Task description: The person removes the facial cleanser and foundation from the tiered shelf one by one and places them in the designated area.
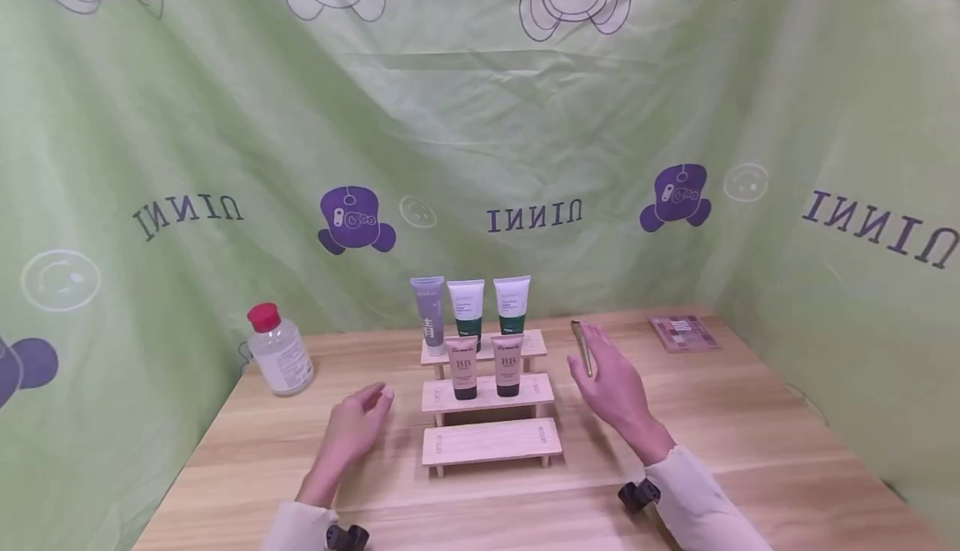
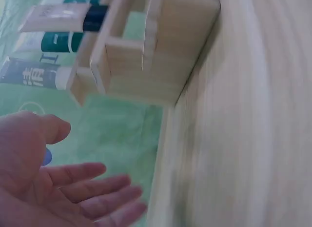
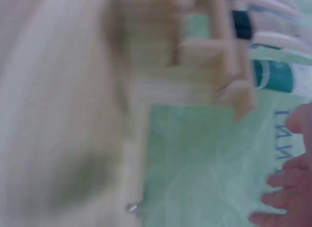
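Observation:
A three-step wooden stand (image 1: 491, 443) sits between my hands. On its top step stand a purple-grey tube (image 1: 428, 311) and two white-and-green tubes (image 1: 467, 305). Two pink BB cream tubes (image 1: 462, 363) stand on the middle step. My left hand (image 1: 354, 424) hovers left of the stand, fingers loosely extended and holding nothing. To the right, my right hand (image 1: 617, 386) has its fingers stretched out, also without a grip on anything. A slim gold-coloured stick (image 1: 582, 349), like a brush or pencil, lies beside its fingers and partly overlaps them in the head view.
A clear bottle (image 1: 283, 363) with a red cap stands at the table's back left. At the back right lies a flat pinkish palette (image 1: 684, 333). Behind the wooden table (image 1: 750, 459) hangs a green printed curtain (image 1: 450, 117), which also encloses both sides.

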Motion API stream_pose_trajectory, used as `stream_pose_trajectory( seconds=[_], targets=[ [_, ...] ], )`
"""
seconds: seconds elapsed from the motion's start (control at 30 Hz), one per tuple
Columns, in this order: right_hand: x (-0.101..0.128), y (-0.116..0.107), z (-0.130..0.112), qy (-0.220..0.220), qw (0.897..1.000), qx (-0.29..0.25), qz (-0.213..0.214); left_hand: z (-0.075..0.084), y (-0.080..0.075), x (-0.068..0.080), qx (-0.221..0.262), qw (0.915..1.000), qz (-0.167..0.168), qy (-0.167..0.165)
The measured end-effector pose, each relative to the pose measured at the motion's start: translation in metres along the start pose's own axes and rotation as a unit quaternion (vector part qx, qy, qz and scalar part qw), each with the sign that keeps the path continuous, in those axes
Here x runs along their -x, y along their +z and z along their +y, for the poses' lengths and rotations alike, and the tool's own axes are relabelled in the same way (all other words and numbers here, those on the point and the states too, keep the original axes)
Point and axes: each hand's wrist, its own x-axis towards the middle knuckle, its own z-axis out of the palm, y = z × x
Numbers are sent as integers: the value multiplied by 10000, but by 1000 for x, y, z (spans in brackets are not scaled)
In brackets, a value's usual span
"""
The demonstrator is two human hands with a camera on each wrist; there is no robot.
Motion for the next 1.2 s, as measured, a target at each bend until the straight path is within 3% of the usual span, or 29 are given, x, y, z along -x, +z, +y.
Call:
stream_pose_trajectory(
  seconds=[0.07,0.13,0.23,0.3,0.5,0.73,0.9,1.0,1.2],
  targets=[
    [-1,0,-7,-104,9956,-796,490,4,2,5,678,9973,-157,-242],
    [-3,0,-14,-155,9858,-1550,627,8,5,10,1306,9893,-452,-466],
    [-4,4,-24,-40,9704,-2395,298,16,10,17,2032,9714,-969,-750],
    [-4,8,-30,70,9648,-2630,51,20,14,21,2214,9643,-1252,-741],
    [-7,24,-41,203,9544,-2964,-283,23,28,23,2683,9474,-1551,-795],
    [-3,29,-56,289,9511,-3058,-328,20,43,24,2885,9389,-1631,-932],
    [-3,33,-69,513,9488,-3059,-592,20,44,25,3020,9310,-1768,-1033],
    [-2,46,-60,524,9480,-3088,-567,21,43,25,3115,9245,-1880,-1132],
    [-2,47,-60,431,9484,-3093,-551,19,45,27,3251,9160,-1999,-1239]
  ],
)
